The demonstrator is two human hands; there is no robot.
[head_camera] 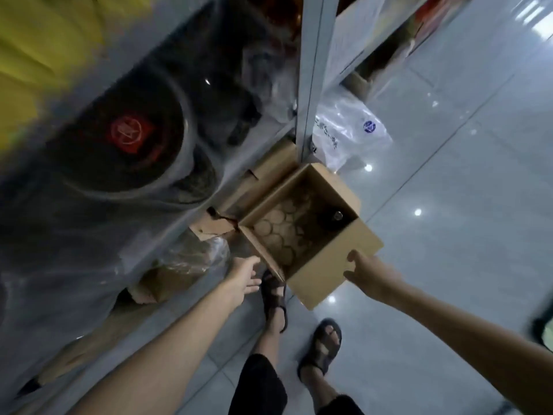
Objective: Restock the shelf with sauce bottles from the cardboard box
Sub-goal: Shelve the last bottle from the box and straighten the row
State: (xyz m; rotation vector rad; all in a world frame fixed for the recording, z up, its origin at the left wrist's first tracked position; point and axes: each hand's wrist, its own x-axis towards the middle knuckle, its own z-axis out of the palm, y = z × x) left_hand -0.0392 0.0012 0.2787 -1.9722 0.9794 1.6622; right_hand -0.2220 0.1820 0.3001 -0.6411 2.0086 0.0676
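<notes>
I take the cardboard box (315,277) as my reference; it sits open on the floor (449,181) against the foot of the shelf (311,70).

My left grip (244,277) is at the near-left corner of the box, arm stretched nearly straight. The palm is turned inward and the fingers are loose and spread. It holds nothing, and the fingertips are just beside the folded-down flap there. My right grip (371,271) reaches in from the right side of the box on a long, straight forearm. It pinches the box's near-right flap, thumb on the upper face and fingers under the edge.

The box is plain brown corrugated board, square-mouthed, all four flaps splayed outward. Its bottom shows rows of round pressed marks. One sauce bottle (332,218) stands in the far-right corner inside the box; it is dark, with a small shiny cap.

Left of the box, the shelf is grey metal draped in clear, crinkled plastic sheeting. Blurred behind that sheeting is a dark round container (128,139) with a red label. Beyond the box lies a translucent white plastic bag (353,130). The floor is glossy pale tile with bright reflections. Near the box are two feet in dark strapped sandals (273,298).
</notes>
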